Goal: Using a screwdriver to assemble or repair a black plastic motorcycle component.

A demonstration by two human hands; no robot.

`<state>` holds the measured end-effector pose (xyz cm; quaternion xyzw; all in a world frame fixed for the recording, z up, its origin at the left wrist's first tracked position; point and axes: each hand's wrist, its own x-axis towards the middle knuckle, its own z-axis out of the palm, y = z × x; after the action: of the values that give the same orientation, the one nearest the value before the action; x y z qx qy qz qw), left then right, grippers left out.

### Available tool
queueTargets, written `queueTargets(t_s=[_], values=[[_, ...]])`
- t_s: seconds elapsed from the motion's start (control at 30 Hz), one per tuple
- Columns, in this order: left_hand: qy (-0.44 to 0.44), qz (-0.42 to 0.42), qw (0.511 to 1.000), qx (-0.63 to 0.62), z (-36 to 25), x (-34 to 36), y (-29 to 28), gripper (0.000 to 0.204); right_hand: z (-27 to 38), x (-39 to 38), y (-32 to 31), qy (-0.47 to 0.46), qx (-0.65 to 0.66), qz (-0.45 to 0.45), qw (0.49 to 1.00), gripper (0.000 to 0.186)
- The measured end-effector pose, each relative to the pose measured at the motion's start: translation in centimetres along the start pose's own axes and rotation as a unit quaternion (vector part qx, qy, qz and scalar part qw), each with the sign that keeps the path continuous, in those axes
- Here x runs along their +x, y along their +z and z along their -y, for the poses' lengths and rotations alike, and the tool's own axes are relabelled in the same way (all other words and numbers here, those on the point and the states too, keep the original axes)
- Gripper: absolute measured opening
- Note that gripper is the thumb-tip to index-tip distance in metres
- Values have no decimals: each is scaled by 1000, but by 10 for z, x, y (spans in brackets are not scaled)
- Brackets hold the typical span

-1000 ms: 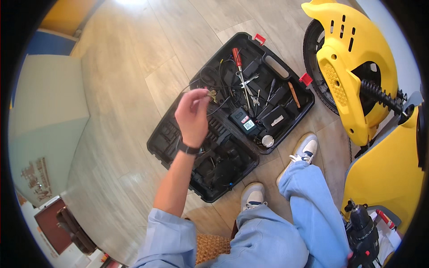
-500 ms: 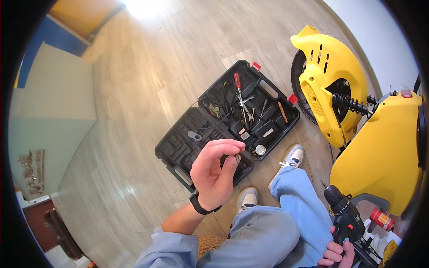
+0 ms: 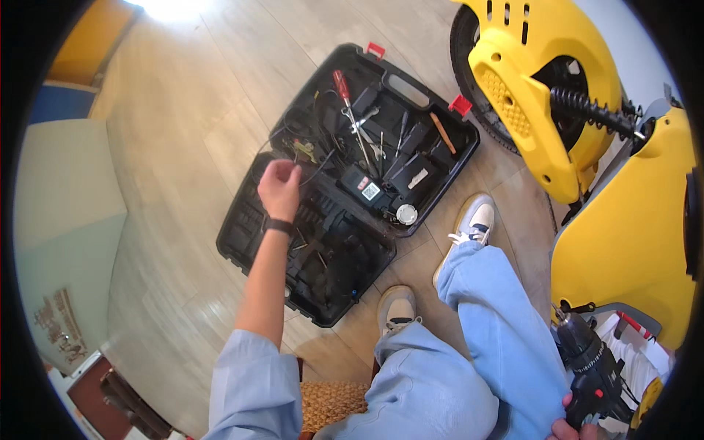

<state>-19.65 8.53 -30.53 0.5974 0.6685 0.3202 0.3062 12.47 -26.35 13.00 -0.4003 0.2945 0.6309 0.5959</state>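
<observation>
A black tool case [image 3: 359, 257] is spread open on the floor [image 3: 176, 205], with red latches [image 3: 460, 105] sticking out along its upper-right edge. The left hand [image 3: 280, 187] is held over the case, close to the left end of the hinge line, fingers bent in toward the thumb. Can't be told from this angle if they're fully closed or if anything's pinched in there. A black drill [image 3: 592, 370] is gripped in the right hand [image 3: 576, 429], which is partly cut off at the bottom, well apart from the case, beside some yellow bodywork [image 3: 623, 242]. In the latch half, a red-handled screwdriver [image 3: 341, 84] is parked near the top corner, metal wrenches [image 3: 378, 151] are jumbled by its shaft, and a brown stick [image 3: 442, 133] is tucked near the right corner.
</observation>
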Motion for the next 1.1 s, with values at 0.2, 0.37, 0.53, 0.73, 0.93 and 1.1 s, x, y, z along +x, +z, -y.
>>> queueTargets(t_s=[0.2,0.37,0.53,0.73,0.93,1.1], values=[[18,8,976,217,9,38,29,18,4,2,-1,13,-14,-3,1000,63],[128,-75,963,225,-21,17,50,20,8,2,-1,23,20,-49,998,66],[286,192,918,194,-75,-58,69,44,11,3,0,14,23,-59,998,68],[291,191,893,285,-65,-68,78,55,9,6,4,28,35,-39,998,68],[197,146,970,-9,-51,-53,58,52,8,6,3,24,39,-45,998,70],[54,137,960,-238,-52,-42,27,47,9,5,2,32,39,-33,998,72]])
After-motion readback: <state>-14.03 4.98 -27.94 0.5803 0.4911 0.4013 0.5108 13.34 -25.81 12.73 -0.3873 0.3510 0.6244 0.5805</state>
